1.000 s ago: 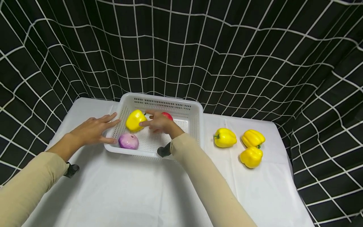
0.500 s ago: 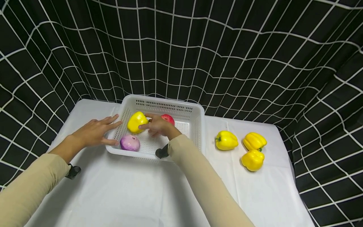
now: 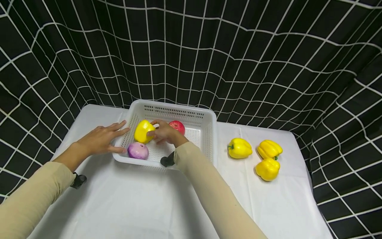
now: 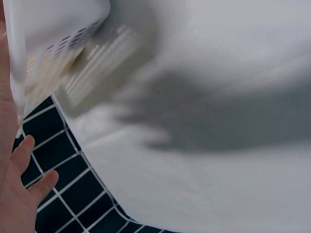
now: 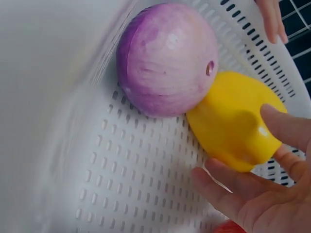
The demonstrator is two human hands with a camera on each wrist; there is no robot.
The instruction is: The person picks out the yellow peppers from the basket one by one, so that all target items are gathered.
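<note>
Inside the white perforated basket [image 3: 191,108], my right hand [image 3: 166,131] holds a yellow bell pepper [image 3: 143,131] from its right side. In the right wrist view, the thumb [image 5: 284,124] lies over the pepper and fingers reach along its near side and beneath it. A purple onion [image 5: 167,60] sits against the pepper at the basket's front left. Just behind my right hand is a red round fruit or vegetable [image 3: 177,126], partly covered by that hand. My left hand [image 3: 99,139] rests at the basket's left rim, fingers spread and fairly straight.
Several yellow bell peppers lie on the white-covered table to the basket's right: a single pepper [image 3: 239,148] stands nearer the basket, and a rear pepper [image 3: 268,149] touches a front pepper [image 3: 268,169]. Black curtain [image 3: 191,49] with a white grid encloses the table's back and sides.
My right hand has moved slightly left and closed on the pepper in the basket. That pepper has shifted slightly forward, up against the onion. My left hand stays at the rim.
</note>
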